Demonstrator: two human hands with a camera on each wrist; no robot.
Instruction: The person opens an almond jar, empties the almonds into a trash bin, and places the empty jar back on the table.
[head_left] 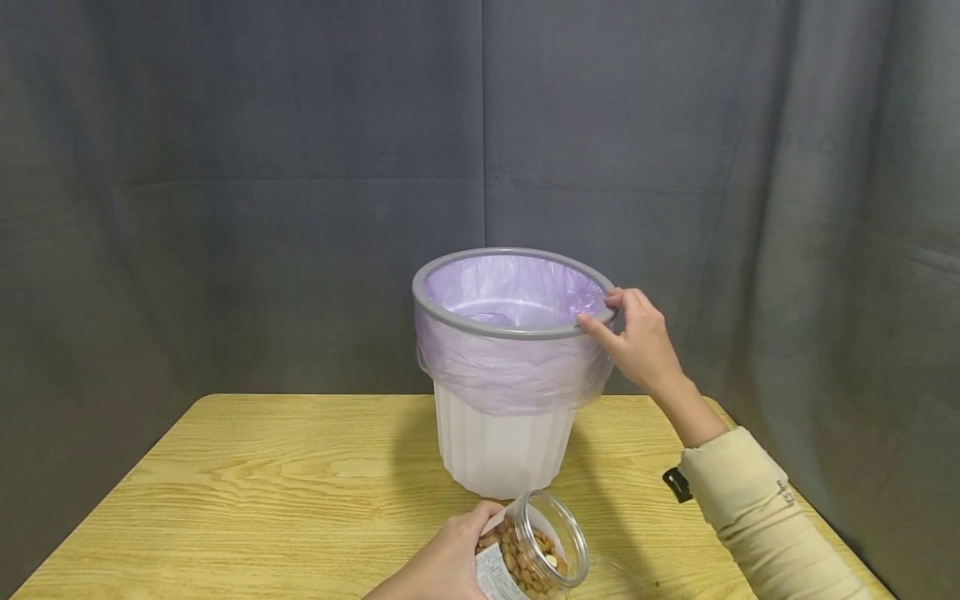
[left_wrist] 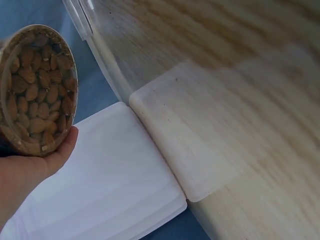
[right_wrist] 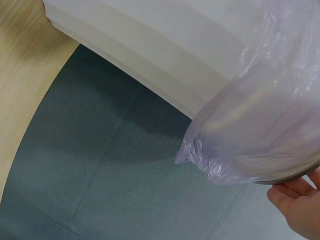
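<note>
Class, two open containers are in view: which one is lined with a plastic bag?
The white bin with the grey rim, standing on the table; a purple bag lines it. The clear jar holds almonds instead.

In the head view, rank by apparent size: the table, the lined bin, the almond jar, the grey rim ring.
1. Table, largest.
2. Bin with its purple liner.
3. Grey rim ring, as wide as the bin's top but thin.
4. Almond jar, smallest, though nearest the camera and cut off by the frame's edge.
</note>
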